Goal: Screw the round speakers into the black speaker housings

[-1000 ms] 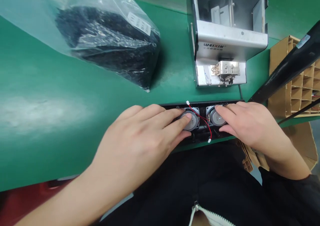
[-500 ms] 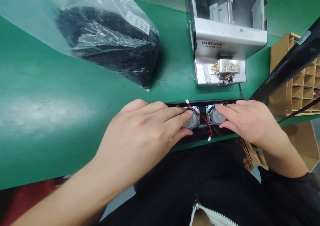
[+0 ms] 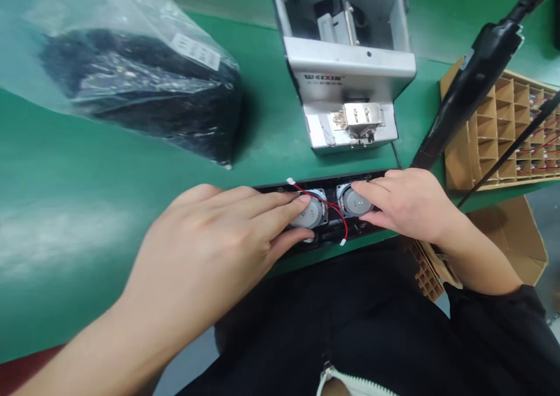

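A long black housing [image 3: 326, 189] lies along the near edge of the green table [image 3: 87, 174]. Two round silver speaker drivers sit in it side by side. My left hand [image 3: 214, 244] lies flat over the housing's left part, its fingertips pressing the left driver [image 3: 311, 214]. My right hand [image 3: 406, 203] rests on the right part, fingers stretched onto the right driver [image 3: 353, 202]. A red wire [image 3: 332, 209] with white plugs at both ends crosses between the drivers. Neither hand grips anything.
A clear plastic bag of small black parts [image 3: 131, 87] lies at the back left. A grey metal machine [image 3: 345, 75] stands behind the housing. A black hanging tool [image 3: 468, 87] and a cardboard grid tray [image 3: 503, 133] are at the right.
The view has swung to the right, so everything sits further left in the picture. Both hands stay on the drivers, with the left fingers drawn slightly back.
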Demonstrator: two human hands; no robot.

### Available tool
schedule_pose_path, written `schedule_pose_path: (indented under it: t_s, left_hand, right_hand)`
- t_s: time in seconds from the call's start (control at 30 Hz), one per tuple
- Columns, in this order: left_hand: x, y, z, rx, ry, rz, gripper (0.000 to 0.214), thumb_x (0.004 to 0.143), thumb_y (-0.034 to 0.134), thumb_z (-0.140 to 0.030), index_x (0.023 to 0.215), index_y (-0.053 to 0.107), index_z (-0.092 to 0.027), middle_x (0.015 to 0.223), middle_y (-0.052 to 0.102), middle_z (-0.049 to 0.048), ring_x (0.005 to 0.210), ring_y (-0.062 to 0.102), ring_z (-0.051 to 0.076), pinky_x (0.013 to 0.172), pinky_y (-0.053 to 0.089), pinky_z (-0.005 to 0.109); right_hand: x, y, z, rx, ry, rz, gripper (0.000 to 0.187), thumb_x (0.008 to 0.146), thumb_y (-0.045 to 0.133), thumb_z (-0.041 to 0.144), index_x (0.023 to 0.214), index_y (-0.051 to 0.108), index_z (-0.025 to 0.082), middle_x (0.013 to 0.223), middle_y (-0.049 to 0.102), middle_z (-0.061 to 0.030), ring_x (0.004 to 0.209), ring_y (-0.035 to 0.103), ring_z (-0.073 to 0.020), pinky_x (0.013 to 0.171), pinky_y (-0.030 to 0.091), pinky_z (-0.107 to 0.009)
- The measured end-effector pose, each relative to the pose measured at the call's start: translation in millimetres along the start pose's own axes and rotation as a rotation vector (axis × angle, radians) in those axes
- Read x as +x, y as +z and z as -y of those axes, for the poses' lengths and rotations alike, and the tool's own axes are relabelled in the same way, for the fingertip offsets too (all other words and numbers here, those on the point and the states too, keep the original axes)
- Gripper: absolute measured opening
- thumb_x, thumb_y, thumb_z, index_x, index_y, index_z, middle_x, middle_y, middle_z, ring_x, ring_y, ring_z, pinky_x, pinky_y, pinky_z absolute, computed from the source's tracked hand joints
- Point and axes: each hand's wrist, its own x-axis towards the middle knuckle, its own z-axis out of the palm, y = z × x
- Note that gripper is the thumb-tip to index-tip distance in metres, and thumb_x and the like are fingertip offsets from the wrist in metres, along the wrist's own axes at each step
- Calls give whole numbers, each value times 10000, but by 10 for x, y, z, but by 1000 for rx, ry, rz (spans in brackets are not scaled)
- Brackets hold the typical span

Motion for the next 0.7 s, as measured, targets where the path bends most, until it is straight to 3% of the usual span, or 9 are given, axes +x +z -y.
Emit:
schedule_pose_path:
  t_s: [0.17,0.4,0.57,0.7]
  left_hand:
    - [-17,-33,13,-59,-53,5,231,1271,736,-303,1323,954,-248,1196,996,93,1013,906,307,802,466,462]
    - [8,-60,12,-8,-24,23,231,1307,688,-286,1305,902,-200,1182,998,96,987,921,303,765,440,479]
    - [-3,-58,21,-41,-33,14,182,1293,709,-282,1322,883,-238,1186,999,76,1000,922,308,770,423,485]
    - [-46,-58,35,-75,-58,43,285,1275,733,-295,1546,820,-310,1239,994,73,993,918,332,785,433,494]
  right_hand:
    - [26,46,-6,55,14,-9,288,1231,781,391,1433,840,193,1146,968,-67,981,751,-237,765,351,-436]
    - [85,-72,60,57,30,99,360,1232,782,384,1523,829,177,1168,956,-91,1047,790,-269,783,382,-436]
    - [100,-140,107,47,31,126,309,1241,682,224,1509,823,165,1158,952,-105,1041,805,-266,776,386,-447]
    - [109,-156,124,58,44,142,359,1243,673,189,1580,798,177,1197,957,-98,1068,810,-264,785,408,-445]
